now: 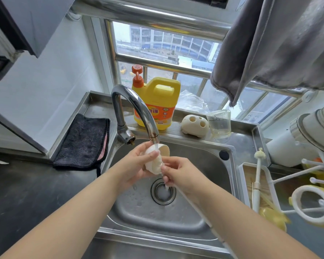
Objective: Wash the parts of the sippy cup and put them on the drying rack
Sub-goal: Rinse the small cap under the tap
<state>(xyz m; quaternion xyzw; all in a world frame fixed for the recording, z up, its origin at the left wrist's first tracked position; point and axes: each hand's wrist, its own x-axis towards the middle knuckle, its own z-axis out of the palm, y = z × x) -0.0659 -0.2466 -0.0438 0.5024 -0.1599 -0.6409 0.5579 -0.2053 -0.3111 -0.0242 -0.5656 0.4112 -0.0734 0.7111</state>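
Under the tap [137, 113], the left hand [138, 165] grips the cream cup part [155, 161], light, stiff and wet-slippery, best held around its rim, while the right hand [180, 172] beside it pinches a thin brush [195, 206].

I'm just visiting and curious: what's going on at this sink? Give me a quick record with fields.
activity: rinsing a sippy cup part under running water
left hand: grips the cream cup part
right hand: pinches a thin white brush handle
faucet: running, stream lands on the part
sink: steel, wet
behind the sink: yellow detergent jug, cream holder with holes, clear glass cup
right: white drying rack, bottle brush
left: dark towel
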